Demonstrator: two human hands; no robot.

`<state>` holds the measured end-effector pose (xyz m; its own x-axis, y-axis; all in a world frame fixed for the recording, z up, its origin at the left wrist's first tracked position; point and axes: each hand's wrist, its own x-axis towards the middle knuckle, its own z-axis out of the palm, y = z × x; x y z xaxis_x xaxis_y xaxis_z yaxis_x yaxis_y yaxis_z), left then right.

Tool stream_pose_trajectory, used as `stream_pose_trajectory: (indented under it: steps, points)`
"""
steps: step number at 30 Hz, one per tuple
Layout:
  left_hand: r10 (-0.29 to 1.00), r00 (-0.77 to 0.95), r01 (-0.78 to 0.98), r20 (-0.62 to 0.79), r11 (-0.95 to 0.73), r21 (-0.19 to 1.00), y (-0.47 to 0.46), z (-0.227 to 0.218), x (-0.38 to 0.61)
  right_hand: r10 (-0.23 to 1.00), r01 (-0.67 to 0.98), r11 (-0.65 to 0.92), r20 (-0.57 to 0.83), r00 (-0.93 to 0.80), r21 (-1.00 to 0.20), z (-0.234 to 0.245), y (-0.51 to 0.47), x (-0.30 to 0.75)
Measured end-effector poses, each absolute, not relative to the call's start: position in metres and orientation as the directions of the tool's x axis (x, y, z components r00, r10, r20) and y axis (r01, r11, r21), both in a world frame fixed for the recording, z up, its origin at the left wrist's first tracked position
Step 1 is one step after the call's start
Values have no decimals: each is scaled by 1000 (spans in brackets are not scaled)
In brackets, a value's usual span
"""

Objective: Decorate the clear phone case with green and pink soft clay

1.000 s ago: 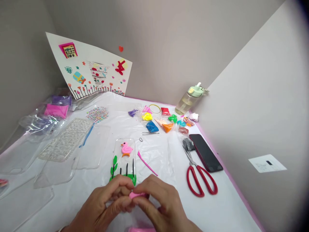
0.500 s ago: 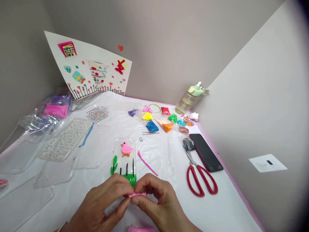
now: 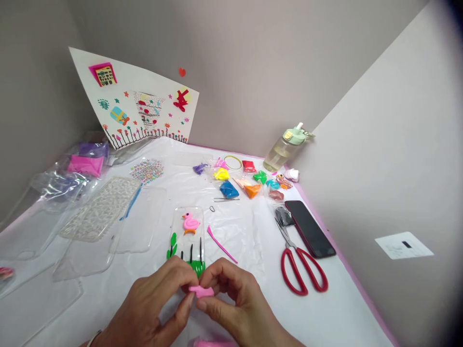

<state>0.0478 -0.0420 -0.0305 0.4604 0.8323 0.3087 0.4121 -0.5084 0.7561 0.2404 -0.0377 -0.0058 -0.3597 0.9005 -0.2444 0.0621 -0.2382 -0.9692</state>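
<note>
Between the fingertips of my left hand [image 3: 157, 301] and my right hand [image 3: 235, 296] is a small piece of pink clay [image 3: 201, 291], pinched from both sides. Just beyond my fingers lies a clear phone case [image 3: 177, 219], its lower end hidden behind my hands. A pink clay duck [image 3: 190, 222] sits on it, above black stems and green clay grass [image 3: 198, 267], with green leaves [image 3: 173, 239] at its left edge. To the right of the case rests a pink modelling tool [image 3: 222, 245]. More pink clay [image 3: 213, 342] shows at the bottom edge.
Red-handled scissors [image 3: 304, 270] and a black phone [image 3: 311, 229] lie at right. Bags of coloured clay [image 3: 229, 189] and a water bottle [image 3: 284, 149] stand farther back. Other clear cases [image 3: 101, 207] and a patch of rhinestones [image 3: 147, 171] occupy the left. A decorated sheet [image 3: 144, 103] leans against the wall.
The pink clay piece has been turned between my fingers, and more of it shows now. My hands stay in nearly the same place, and the whole view has shifted slightly.
</note>
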Motion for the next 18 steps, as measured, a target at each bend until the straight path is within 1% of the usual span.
stream_pose_trajectory:
  steps: [7, 11, 13, 15, 17, 18]
  points:
    - [816, 484, 376, 317, -521, 766, -40, -32, 49, 907, 115, -195, -224, -358, -974, -5, -37, 242]
    - [827, 480, 388, 291, -498, 775, -41, -33, 48, 914, 198, -119, -185, -361, -973, -6, -38, 242]
    - [844, 461, 383, 273, -467, 797, -42, -34, 47, 930, 281, 18, -87, -356, -959, -9, -39, 242]
    - [863, 442, 351, 243, -416, 839, -43, -36, 48, 916, 370, 248, 93, -389, -895, -14, -40, 243]
    - [897, 405, 319, 178, -322, 891, -44, -39, 49, 850, 467, 473, 248, -464, -747, -19, -44, 245]
    - [914, 385, 301, 125, -253, 919, -44, -41, 50, 816, 506, 548, 294, -498, -666, -22, -46, 246]
